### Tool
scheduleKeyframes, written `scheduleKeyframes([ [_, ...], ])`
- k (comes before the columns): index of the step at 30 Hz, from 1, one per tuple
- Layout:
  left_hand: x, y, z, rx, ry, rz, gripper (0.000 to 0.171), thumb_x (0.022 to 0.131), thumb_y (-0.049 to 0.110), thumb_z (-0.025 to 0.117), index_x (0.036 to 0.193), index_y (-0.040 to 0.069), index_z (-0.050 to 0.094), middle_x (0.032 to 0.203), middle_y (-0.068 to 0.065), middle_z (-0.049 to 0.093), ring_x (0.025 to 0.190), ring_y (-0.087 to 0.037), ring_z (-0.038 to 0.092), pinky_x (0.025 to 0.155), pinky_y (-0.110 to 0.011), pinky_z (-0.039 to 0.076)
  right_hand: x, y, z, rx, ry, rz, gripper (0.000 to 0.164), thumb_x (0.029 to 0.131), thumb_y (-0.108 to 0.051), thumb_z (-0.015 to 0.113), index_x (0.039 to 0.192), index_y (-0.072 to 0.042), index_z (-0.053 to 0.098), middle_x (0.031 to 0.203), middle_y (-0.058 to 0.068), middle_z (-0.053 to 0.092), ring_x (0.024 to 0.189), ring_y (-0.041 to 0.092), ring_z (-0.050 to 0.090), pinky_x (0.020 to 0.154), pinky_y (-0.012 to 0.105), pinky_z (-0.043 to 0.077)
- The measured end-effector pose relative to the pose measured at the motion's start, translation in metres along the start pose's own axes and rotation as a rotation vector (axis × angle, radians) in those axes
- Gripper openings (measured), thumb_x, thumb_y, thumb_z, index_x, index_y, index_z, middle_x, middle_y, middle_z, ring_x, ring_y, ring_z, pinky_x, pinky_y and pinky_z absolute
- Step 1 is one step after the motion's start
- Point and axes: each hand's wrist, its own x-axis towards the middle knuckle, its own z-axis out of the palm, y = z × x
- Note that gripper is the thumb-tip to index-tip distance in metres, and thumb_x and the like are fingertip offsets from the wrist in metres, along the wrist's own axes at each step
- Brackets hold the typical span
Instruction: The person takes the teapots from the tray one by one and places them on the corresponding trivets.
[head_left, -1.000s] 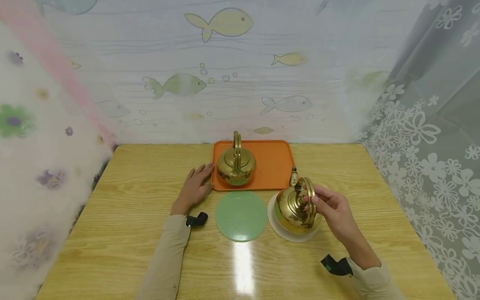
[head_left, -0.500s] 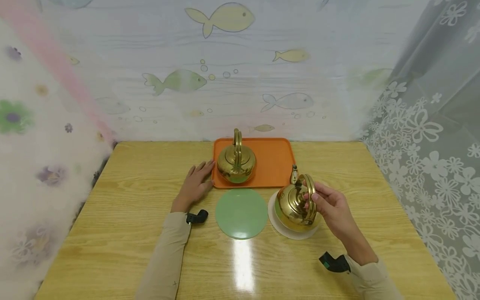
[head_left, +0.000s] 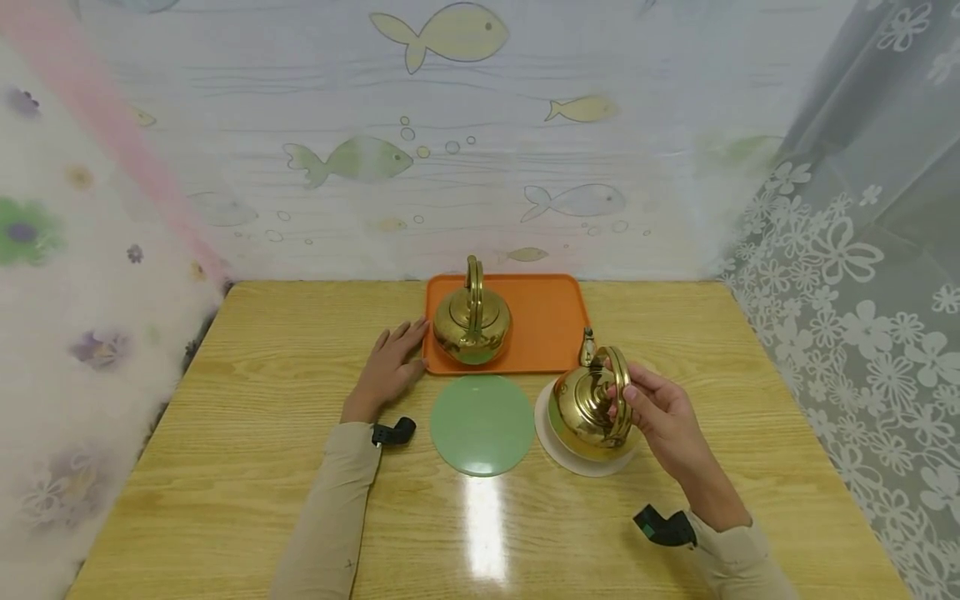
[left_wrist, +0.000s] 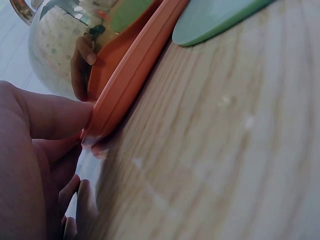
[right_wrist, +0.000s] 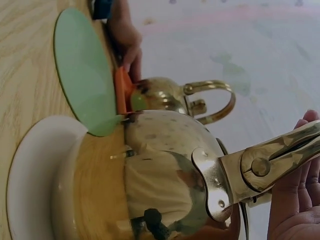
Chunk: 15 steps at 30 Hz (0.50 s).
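Observation:
My right hand [head_left: 671,425] holds the arched handle of a shiny brass kettle [head_left: 581,412]. Its thumb and fingertips meet the handle from the right. Beneath this kettle lies a cream round mat [head_left: 551,446], and its spout points away toward the tray. A second brass kettle [head_left: 457,333] stands upright on the left part of an orange tray [head_left: 547,325]. My left hand [head_left: 386,367] lies beside that tray's left edge, fingers fairly straight and spread. In the left wrist view, the thumb [left_wrist: 65,117] touches the tray's rim near a corner.
A flat green round mat [head_left: 483,425] lies between my arms, just in front of the tray. All of it sits on a wooden table [head_left: 255,433]. Behind the table hangs a fish-print curtain [head_left: 457,167], with flowered fabric [head_left: 847,333] on the right.
The whole head view shifts slightly upward. Both hands and both kettles otherwise keep their places.

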Motion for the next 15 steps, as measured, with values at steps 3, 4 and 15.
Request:
scheduleKeyframes([
  [3, 0.000, -0.001, 0.000, -0.005, 0.007, 0.002, 0.064, 0.101, 0.027, 0.052, 0.161, 0.014, 0.033, 0.166, -0.004, 0.032, 0.155, -0.032, 0.022, 0.129, -0.049, 0.001, 0.000, 0.000, 0.002, -0.017, 0.018, 0.005, 0.036, 0.107, 0.002, 0.040, 0.139, -0.001, 0.057, 0.108, 0.005, 0.072, 0.096, 0.010, 0.068, 0.080, 0.020, 0.059],
  [4, 0.000, -0.001, 0.000, -0.004, 0.007, 0.001, 0.064, 0.101, 0.027, 0.052, 0.161, 0.014, 0.033, 0.166, -0.004, 0.033, 0.155, -0.033, 0.022, 0.129, -0.049, 0.001, 0.000, 0.000, 0.003, -0.028, 0.026, 0.006, 0.036, 0.107, 0.002, 0.040, 0.139, -0.001, 0.056, 0.108, 0.005, 0.071, 0.095, 0.010, 0.068, 0.080, 0.020, 0.059],
  [15, -0.001, -0.002, 0.002, 0.001, 0.013, 0.007, 0.064, 0.101, 0.029, 0.051, 0.161, 0.015, 0.033, 0.166, -0.003, 0.033, 0.155, -0.032, 0.023, 0.129, -0.049, 0.003, -0.009, -0.003, 0.016, -0.439, 0.220, -0.054, 0.036, 0.105, 0.003, 0.047, 0.136, 0.020, 0.050, 0.101, 0.000, 0.074, 0.089, 0.009, 0.070, 0.079, 0.019, 0.059],
])
